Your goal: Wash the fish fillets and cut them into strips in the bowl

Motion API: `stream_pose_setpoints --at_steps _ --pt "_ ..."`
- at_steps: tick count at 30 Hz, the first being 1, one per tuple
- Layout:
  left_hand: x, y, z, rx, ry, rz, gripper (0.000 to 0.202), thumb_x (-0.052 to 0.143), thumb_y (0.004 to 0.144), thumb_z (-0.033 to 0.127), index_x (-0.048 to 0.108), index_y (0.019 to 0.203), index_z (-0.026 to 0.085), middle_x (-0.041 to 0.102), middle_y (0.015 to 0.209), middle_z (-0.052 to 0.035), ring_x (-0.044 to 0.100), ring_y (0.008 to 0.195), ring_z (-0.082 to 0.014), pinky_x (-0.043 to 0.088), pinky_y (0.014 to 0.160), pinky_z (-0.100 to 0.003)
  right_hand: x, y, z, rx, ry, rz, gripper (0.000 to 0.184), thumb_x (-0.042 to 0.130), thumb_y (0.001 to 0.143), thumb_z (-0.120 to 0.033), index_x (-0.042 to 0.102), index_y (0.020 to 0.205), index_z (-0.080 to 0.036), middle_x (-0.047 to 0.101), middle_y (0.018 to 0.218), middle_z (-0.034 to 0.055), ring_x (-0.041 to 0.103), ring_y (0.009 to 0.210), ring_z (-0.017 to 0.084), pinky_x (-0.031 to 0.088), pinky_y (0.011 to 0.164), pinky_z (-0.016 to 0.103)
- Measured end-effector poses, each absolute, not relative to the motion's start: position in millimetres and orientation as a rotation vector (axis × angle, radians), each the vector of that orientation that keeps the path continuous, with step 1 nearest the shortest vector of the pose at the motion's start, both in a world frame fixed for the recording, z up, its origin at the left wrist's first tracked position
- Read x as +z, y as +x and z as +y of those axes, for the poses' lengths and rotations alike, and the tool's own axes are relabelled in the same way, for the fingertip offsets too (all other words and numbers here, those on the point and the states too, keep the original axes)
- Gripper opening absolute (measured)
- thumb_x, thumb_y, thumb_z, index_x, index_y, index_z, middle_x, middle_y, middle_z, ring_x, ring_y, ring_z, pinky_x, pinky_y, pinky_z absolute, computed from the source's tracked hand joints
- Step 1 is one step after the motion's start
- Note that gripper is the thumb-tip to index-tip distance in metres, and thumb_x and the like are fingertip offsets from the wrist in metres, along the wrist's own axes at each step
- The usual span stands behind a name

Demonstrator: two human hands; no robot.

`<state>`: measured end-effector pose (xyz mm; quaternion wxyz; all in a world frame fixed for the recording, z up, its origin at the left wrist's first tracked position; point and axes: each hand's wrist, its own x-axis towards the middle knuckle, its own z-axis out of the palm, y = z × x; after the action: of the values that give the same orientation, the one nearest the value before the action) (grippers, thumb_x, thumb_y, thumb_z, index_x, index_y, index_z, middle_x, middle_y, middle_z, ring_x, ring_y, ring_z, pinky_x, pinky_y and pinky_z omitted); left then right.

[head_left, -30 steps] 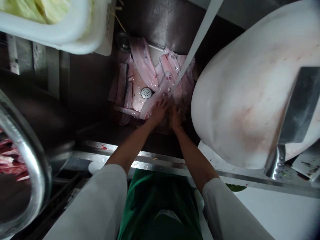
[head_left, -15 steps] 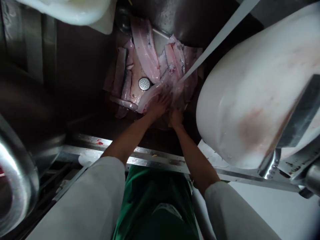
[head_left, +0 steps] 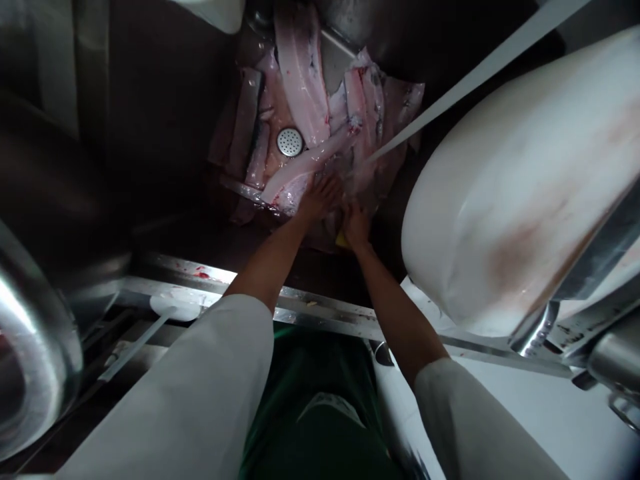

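The long strip of fish (head_left: 310, 160) lies in the sink (head_left: 165, 133), just beyond the fingers of the left hand (head_left: 321, 195). Its long axis runs aslant, from a near end at the left to a far end at the right, passing on the near side of the drain (head_left: 290, 142). The left hand is the nearer one; its grip is loose, palm down, fingers spread, closed on nothing that shows. The right hand (head_left: 356, 223) sits just beside it, fingers curled. A yellow thing (head_left: 342, 240) shows at its inner edge; whether that grip has hold of it, I cannot tell.
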<state>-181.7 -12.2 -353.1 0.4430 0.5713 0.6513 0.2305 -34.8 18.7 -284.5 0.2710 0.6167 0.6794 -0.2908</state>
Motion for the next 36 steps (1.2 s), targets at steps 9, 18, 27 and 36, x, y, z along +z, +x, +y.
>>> stream_pose_setpoints --at_steps 9,18,27,36 --pt "-355.4 -181.2 -11.2 0.654 1.364 1.639 0.046 0.076 0.095 0.017 0.069 0.14 0.022 0.059 0.162 -0.0093 0.035 0.164 -0.0318 -0.002 0.139 -0.066 -278.7 -11.0 -15.1 -0.789 1.436 1.564 0.04 0.05 0.112 -0.027 0.066 0.148 -0.019 0.059 0.149 0.0235 0.074 0.113 0.03 0.057 0.093 0.037" --pt "-361.9 -181.8 -12.6 0.594 1.368 1.612 0.048 0.066 0.098 0.014 0.064 0.146 0.021 0.052 0.169 -0.0071 0.025 0.167 -0.0263 -0.01 0.14 -0.06 -307.1 -46.5 21.5 -0.835 1.555 1.91 0.051 0.044 0.116 -0.029 0.05 0.165 -0.019 0.053 0.156 0.0211 0.065 0.125 0.028 0.051 0.101 0.033" --pt "-367.2 -181.2 -14.9 0.627 1.378 1.609 0.05 0.069 0.099 0.017 0.063 0.148 0.022 0.054 0.166 -0.0055 0.026 0.166 -0.0258 -0.01 0.139 -0.062 -282.0 -22.1 -3.7 -0.789 1.383 1.674 0.038 0.06 0.106 -0.021 0.072 0.143 -0.017 0.064 0.144 0.0215 0.072 0.118 0.033 0.055 0.095 0.037" --pt "-374.0 -176.9 -16.8 0.555 1.497 1.626 0.045 0.066 0.104 0.017 0.063 0.148 0.014 0.051 0.17 -0.0133 0.025 0.169 -0.0292 -0.012 0.138 -0.061 -293.4 -21.1 -28.9 -0.843 1.235 1.692 0.043 0.056 0.11 -0.019 0.065 0.152 -0.016 0.059 0.155 0.0227 0.071 0.122 0.028 0.053 0.102 0.034"
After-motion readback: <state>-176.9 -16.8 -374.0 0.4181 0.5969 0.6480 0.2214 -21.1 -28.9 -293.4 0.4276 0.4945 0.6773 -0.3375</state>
